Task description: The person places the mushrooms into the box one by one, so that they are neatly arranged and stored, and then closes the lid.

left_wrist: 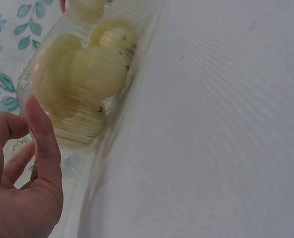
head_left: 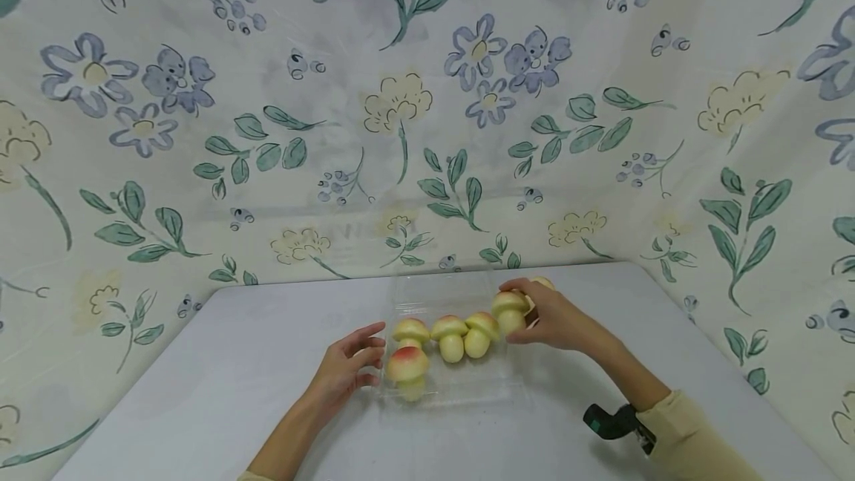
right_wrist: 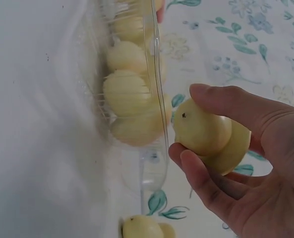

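A clear plastic box stands mid-table with several mushroom-shaped pieces in it, pale yellow with reddish caps. One mushroom lies at the front left, and others sit along the back. My left hand is at the box's left side; in the left wrist view its fingertips meet the clear rim. Between thumb and fingers, my right hand holds another mushroom, raised beside the box's right wall. In the right wrist view, its rounded stem faces the box.
Behind the right hand, one more mushroom lies on the white table. The box's clear lid is folded back towards the wall. A floral cloth hangs behind the table. A black device is strapped at the right wrist.
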{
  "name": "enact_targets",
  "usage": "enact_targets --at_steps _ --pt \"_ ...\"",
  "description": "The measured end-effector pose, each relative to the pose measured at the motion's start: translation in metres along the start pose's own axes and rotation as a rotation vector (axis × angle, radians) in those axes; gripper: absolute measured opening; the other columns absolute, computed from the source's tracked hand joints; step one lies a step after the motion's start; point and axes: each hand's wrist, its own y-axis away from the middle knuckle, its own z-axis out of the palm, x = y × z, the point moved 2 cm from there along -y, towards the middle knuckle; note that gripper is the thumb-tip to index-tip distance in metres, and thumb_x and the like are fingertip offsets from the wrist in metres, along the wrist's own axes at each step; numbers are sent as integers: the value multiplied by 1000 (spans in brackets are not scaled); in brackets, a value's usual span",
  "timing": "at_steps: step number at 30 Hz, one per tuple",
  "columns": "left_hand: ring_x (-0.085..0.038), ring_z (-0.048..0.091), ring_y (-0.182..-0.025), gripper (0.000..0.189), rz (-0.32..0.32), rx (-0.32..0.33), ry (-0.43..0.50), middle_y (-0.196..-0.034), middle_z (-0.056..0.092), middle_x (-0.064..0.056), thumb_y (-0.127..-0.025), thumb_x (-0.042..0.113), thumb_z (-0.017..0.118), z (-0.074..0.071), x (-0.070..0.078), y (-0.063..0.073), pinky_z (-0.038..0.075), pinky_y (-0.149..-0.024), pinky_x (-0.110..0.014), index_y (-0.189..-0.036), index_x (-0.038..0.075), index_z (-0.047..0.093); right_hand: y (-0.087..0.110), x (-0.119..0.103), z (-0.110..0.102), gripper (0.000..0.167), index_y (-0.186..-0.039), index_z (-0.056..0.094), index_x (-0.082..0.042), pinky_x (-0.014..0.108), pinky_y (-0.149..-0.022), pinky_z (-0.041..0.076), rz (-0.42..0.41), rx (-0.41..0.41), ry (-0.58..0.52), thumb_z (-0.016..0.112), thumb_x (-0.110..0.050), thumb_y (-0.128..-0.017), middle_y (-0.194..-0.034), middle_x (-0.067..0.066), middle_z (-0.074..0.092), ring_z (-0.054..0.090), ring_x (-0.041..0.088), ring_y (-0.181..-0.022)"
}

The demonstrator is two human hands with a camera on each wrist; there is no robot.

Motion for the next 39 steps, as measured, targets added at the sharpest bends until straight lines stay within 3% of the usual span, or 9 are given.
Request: enact_targets --at_steps 7,21,39 --pt "-13 56 -79 53 -4 11 -10 -105 57 -1 -94 7 60 -1 -1 -1 52 -59 -21 -146 6 45 0 -2 5 71 -137 46 -3 26 -77 58 -45 -14 -28 83 -18 -79 -134 13 54 58 24 -110" --pt "-12 56 -79 55 11 -8 -6 -105 57 0 -95 7 60 0 0 -1 52 -58 -20 -147 5 43 -2 -12 16 71 -138 46 -7 27 -78 58 -65 -44 -70 83 -18 -78 -134 10 54 59 20 -106" --pt "-10 57 -78 54 26 -18 -11 -105 57 2 -94 8 62 -1 -2 -1 53 -59 -19 -146 6 45 -14 -32 42 72 -138 47 -9 23 -78 57 -98 -98 -73 84 -21 -77 -131 5 56 59 15 -102"
